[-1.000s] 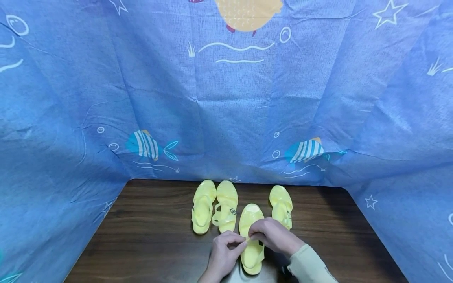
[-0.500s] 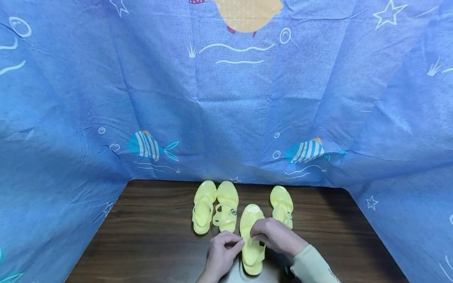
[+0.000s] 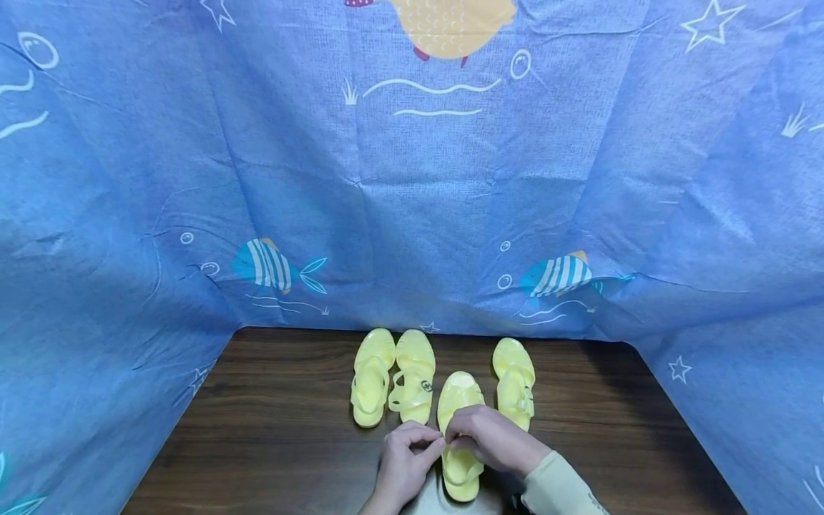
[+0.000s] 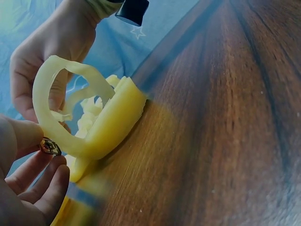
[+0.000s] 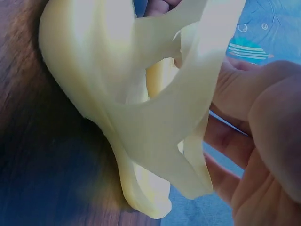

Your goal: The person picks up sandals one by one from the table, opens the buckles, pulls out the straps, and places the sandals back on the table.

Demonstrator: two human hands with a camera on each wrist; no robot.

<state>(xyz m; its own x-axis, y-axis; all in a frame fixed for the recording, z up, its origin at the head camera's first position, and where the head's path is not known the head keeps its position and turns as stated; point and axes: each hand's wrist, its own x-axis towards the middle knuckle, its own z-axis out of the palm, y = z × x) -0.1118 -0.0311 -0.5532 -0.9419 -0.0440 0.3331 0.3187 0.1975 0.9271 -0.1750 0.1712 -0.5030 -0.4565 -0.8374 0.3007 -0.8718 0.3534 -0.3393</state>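
Note:
A pale yellow jelly sandal (image 3: 460, 392) stands on the table, toe pointing away, in the head view. At its left side my left hand (image 3: 404, 461) pinches a small metal buckle (image 4: 50, 147) between thumb and fingers, seen in the left wrist view. My right hand (image 3: 492, 435) reaches over the sandal from the right, its curled fingers pinching the strap (image 4: 61, 115) close to the buckle. In the right wrist view the sandal's side straps (image 5: 164, 122) partly cover the right fingers (image 5: 225, 136). Whether the strap's tip sits inside the buckle is hidden.
Two matching yellow sandals, one (image 3: 371, 379) beside another (image 3: 413, 375), stand to the left. A further sandal (image 3: 513, 383) is just beyond my right hand. The dark wooden table (image 3: 277, 429) ends at a blue fish-patterned cloth (image 3: 412, 214).
My right hand first drew slightly right, away from the left fingers, then came back left until its fingertips met the buckle side. The left hand has stayed nearly still.

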